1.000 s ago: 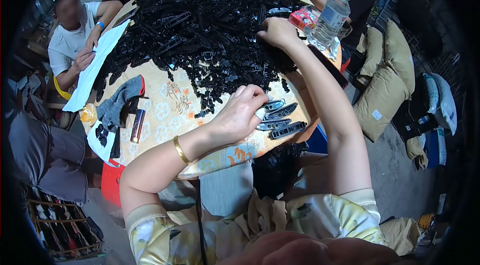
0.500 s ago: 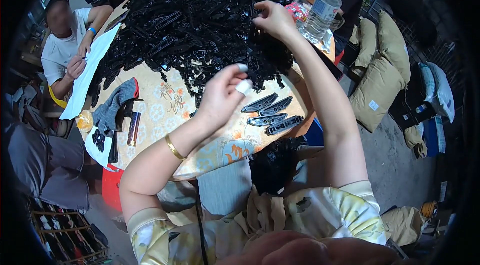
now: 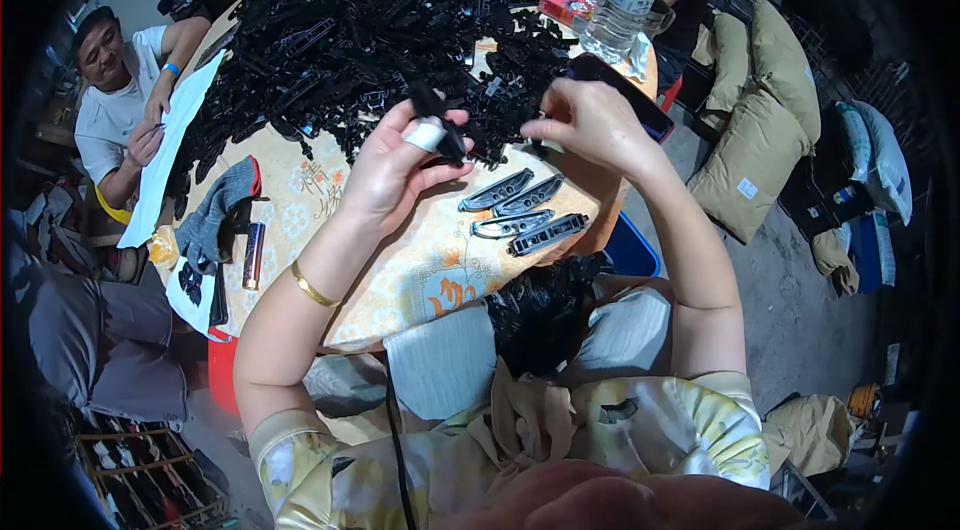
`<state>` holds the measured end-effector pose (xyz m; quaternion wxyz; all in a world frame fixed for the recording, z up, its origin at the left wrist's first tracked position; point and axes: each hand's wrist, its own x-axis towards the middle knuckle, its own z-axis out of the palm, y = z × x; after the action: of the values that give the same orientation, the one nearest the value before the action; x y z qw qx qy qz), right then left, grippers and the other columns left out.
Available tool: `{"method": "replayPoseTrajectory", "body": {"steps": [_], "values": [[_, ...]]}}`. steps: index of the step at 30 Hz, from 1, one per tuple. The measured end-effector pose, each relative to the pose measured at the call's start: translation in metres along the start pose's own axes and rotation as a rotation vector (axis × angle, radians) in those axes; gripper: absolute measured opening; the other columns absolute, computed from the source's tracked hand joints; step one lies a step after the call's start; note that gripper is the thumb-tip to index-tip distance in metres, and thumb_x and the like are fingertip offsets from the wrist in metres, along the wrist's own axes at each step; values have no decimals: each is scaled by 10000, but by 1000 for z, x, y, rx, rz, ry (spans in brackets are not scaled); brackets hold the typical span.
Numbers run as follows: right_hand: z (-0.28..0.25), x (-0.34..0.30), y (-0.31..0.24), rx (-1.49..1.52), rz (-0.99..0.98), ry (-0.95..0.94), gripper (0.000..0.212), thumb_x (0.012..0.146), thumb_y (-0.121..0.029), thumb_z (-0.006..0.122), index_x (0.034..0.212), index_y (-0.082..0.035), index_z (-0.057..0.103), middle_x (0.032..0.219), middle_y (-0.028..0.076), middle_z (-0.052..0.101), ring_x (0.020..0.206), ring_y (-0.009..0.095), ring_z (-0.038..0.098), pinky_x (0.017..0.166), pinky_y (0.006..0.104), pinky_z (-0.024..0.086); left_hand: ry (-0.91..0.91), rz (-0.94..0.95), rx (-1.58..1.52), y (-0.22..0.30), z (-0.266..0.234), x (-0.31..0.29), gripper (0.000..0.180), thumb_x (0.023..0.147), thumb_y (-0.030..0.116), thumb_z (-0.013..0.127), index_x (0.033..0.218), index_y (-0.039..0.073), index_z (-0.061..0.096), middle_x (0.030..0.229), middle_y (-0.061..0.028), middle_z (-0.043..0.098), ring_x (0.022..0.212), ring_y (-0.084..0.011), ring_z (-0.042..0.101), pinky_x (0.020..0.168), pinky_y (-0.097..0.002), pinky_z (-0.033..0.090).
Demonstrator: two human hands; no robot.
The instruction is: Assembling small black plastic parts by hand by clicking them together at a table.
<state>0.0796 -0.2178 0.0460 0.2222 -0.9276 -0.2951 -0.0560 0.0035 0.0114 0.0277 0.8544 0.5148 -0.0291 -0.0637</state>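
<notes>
My left hand [image 3: 385, 170], with white tape round a finger, is closed on a black plastic part [image 3: 452, 138] held above the table's near half. To its right, my right hand [image 3: 600, 125] is pinched at the near right edge of a large heap of black plastic parts [image 3: 330, 50]. Something dark shows at its fingertips, too small to tell from the heap. Below the two hands, several long black plastic pieces [image 3: 513, 205] lie side by side on the patterned tablecloth [image 3: 400, 280].
A water bottle [image 3: 625, 0], a red packet [image 3: 567, 2] and a dark phone [image 3: 640, 105] are at the right. At the left lie a grey glove [image 3: 215, 215] and a dark tube [image 3: 254, 255]. A co-worker [image 3: 125, 100] sits beyond a white sheet [image 3: 185, 145].
My right hand has come back from the far right of the heap toward me. My left hand has moved slightly left and now has a black plastic part in it. The view has shifted slightly.
</notes>
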Motion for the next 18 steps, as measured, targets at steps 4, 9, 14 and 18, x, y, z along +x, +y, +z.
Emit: {"method": "replayPoseTrajectory", "body": {"steps": [4, 9, 14, 18], "values": [[20, -7, 12, 74, -7, -115, 332, 691, -301, 731, 781, -7, 607, 721, 139, 624, 709, 283, 622, 649, 363, 481, 24, -62, -80, -2, -4, -1, 293, 903, 144, 535, 1152, 31, 430, 1156, -154, 542, 919, -255, 620, 744, -384, 579], [26, -9, 11, 12, -107, 14, 223, 706, -173, 693, 820, -1, 610, 736, 143, 620, 706, 271, 624, 664, 343, 493, 33, -77, 21, -8, -6, -2, 362, 871, 76, 553, 1205, 11, 430, 1073, -147, 571, 924, -261, 619, 787, -380, 565], [16, -11, -2, 459, -101, 132, 187, 753, -40, 664, 926, 21, 626, 858, 76, 627, 758, 155, 622, 663, 267, 507, -104, -45, 25, -8, 1, -5, 383, 843, 36, 585, 1202, 21, 455, 1018, -100, 594, 962, -241, 609, 859, -385, 515], [21, -22, -39, 804, -126, 224, 241, 772, -38, 673, 1004, 13, 636, 906, 86, 655, 800, 122, 630, 696, 235, 512, -68, -36, -6, -10, -4, -5, 385, 818, 1, 608, 1183, 34, 488, 1047, -84, 595, 938, -194, 611, 860, -348, 518]]}}
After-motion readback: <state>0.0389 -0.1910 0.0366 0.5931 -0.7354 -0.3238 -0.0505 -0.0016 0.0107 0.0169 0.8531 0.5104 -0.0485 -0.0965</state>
